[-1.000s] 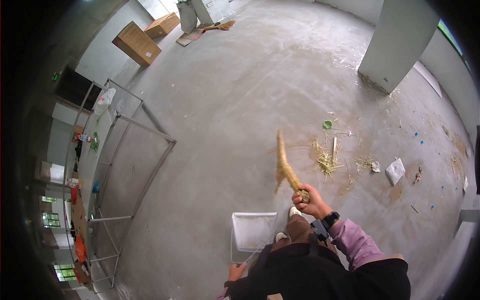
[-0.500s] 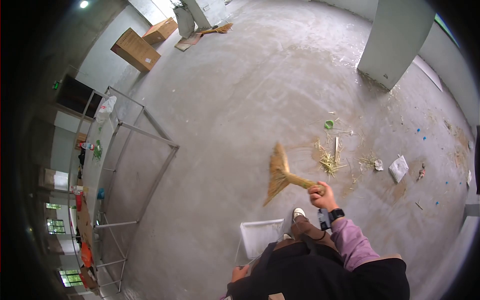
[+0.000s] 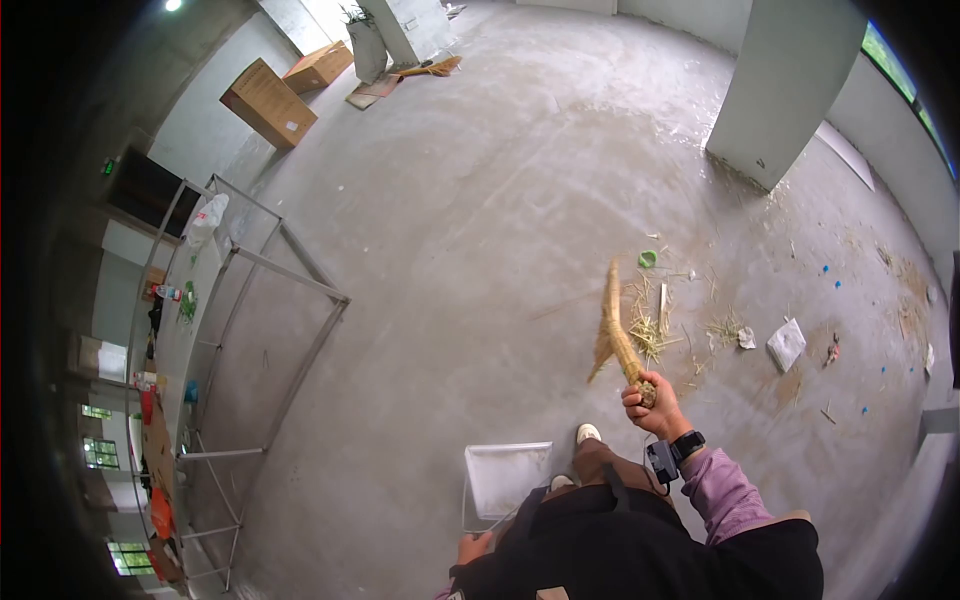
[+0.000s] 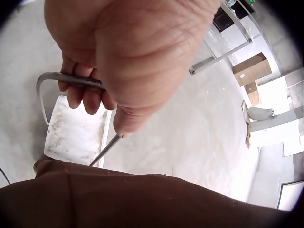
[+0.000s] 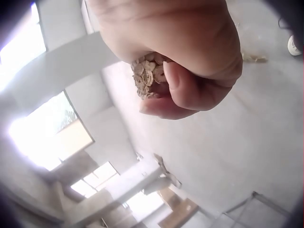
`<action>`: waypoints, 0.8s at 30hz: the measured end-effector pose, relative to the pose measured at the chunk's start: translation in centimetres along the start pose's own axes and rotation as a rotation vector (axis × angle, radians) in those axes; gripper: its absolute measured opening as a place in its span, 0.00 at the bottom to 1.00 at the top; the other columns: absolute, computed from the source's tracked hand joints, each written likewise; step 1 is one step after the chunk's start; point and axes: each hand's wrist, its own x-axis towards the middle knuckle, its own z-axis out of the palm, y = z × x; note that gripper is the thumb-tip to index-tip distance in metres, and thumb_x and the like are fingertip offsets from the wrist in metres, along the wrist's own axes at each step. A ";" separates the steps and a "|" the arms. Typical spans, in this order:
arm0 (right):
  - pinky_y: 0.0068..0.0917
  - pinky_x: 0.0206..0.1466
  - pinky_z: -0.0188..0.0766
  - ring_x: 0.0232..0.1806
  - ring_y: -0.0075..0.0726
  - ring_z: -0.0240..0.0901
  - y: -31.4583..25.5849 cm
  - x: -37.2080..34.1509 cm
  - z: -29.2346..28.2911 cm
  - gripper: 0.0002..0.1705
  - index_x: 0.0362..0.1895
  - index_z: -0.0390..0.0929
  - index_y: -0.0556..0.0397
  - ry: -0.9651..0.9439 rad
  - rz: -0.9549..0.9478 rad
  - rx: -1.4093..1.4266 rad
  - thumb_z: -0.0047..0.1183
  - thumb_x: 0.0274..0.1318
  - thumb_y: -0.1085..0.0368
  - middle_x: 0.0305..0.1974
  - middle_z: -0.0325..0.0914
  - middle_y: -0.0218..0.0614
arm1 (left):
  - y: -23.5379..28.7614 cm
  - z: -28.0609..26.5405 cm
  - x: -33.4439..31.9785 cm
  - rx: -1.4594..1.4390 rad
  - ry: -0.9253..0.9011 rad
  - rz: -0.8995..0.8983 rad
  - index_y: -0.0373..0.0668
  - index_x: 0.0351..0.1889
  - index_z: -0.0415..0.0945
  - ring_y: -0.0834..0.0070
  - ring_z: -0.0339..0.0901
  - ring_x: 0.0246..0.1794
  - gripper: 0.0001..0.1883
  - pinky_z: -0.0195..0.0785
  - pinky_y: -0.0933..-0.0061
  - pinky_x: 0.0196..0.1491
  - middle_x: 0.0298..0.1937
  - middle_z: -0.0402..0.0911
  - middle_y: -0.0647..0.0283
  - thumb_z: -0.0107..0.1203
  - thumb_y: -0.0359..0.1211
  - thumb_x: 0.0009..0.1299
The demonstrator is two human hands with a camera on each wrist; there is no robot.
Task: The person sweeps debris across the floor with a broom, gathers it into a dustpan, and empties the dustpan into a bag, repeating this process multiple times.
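Note:
My right hand (image 3: 660, 408) grips the butt end of a short straw broom (image 3: 622, 345). In the right wrist view, the fingers curl round the bundled stalk ends (image 5: 148, 76). The broom's brush points forward, seen nearly edge-on, and overlaps the left side of a pile of straw bits (image 3: 652, 342). Low in the head view, my left hand (image 3: 474, 546) holds the bent metal handle (image 4: 71, 77) of a white dustpan (image 3: 508, 480). The left wrist view shows dusty dirt over the pan's inner surface. It stands just left of the shoes.
A green ring-like piece (image 3: 647, 259), a white packet (image 3: 787, 345), crumpled paper (image 3: 746, 338) and small blue bits lie on the right floor. A metal-framed table (image 3: 290, 250) stands left. Cardboard boxes (image 3: 270, 105) are at the back left; a pillar (image 3: 785, 95) stands at the right.
The broom swung with its brush turned broadside, then moved right to the straw pile and turned edge-on again. The left hand and dustpan stayed nearly in place.

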 end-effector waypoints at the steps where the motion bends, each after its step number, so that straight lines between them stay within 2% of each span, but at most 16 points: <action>1: 0.16 0.10 0.46 0.18 0.23 0.60 0.4 0.1 0.2 0.13 0.25 0.62 0.49 -0.026 0.036 0.008 0.46 0.48 0.55 0.21 0.63 0.27 | -0.1 0.1 0.0 -0.014 0.000 0.009 0.32 0.27 0.76 0.68 0.75 0.27 0.23 0.65 0.67 0.33 0.24 0.78 0.54 0.57 0.48 0.55; 6: 0.16 0.12 0.45 0.18 0.21 0.60 2.6 4.4 0.7 0.12 0.24 0.62 0.49 -0.121 0.234 0.073 0.47 0.48 0.57 0.20 0.63 0.26 | 1.9 -0.1 -0.9 0.014 0.024 0.003 0.32 0.26 0.76 0.69 0.75 0.26 0.23 0.65 0.68 0.32 0.24 0.78 0.56 0.58 0.48 0.54; 8: 0.16 0.13 0.45 0.18 0.21 0.60 3.5 7.0 1.0 0.12 0.24 0.62 0.49 -0.119 0.287 0.110 0.48 0.47 0.58 0.20 0.63 0.25 | 2.7 -0.5 -1.3 0.060 0.025 0.009 0.32 0.26 0.76 0.69 0.74 0.26 0.23 0.65 0.68 0.32 0.24 0.78 0.56 0.58 0.47 0.54; 11: 0.16 0.12 0.44 0.16 0.18 0.58 3.9 8.6 1.6 0.12 0.27 0.61 0.51 -0.021 0.284 0.156 0.47 0.48 0.58 0.20 0.61 0.24 | 2.6 -0.6 -1.1 0.059 0.031 0.023 0.33 0.26 0.76 0.69 0.74 0.26 0.22 0.65 0.69 0.32 0.24 0.78 0.56 0.58 0.47 0.54; 17: 0.16 0.11 0.43 0.15 0.18 0.57 -1.2 3.9 -2.9 0.11 0.26 0.61 0.51 -0.022 0.001 0.303 0.47 0.47 0.60 0.19 0.61 0.24 | 1.4 0.1 -1.7 -0.062 0.043 -0.001 0.32 0.25 0.76 0.70 0.73 0.25 0.22 0.64 0.69 0.31 0.23 0.77 0.57 0.58 0.47 0.55; 19: 0.15 0.11 0.44 0.14 0.17 0.57 -3.6 1.5 -4.1 0.10 0.26 0.61 0.51 -0.016 -0.065 0.409 0.47 0.47 0.60 0.19 0.62 0.24 | 2.9 0.0 -2.9 -0.004 0.055 0.000 0.31 0.26 0.76 0.70 0.73 0.25 0.23 0.64 0.69 0.31 0.24 0.77 0.56 0.58 0.47 0.55; 22: 0.14 0.11 0.44 0.14 0.17 0.58 -5.6 -1.3 -4.1 0.11 0.26 0.61 0.51 -0.019 -0.212 0.402 0.46 0.48 0.59 0.19 0.62 0.23 | 3.6 0.3 -2.8 0.025 0.030 -0.005 0.30 0.26 0.75 0.69 0.73 0.26 0.23 0.64 0.68 0.32 0.24 0.77 0.54 0.58 0.47 0.56; 24: 0.15 0.11 0.44 0.14 0.17 0.58 -6.0 -2.4 -3.4 0.11 0.26 0.62 0.50 -0.021 -0.243 0.344 0.46 0.49 0.59 0.19 0.62 0.22 | 3.0 0.6 -2.1 0.034 0.029 -0.020 0.30 0.27 0.75 0.68 0.74 0.27 0.23 0.65 0.67 0.33 0.25 0.78 0.53 0.57 0.46 0.56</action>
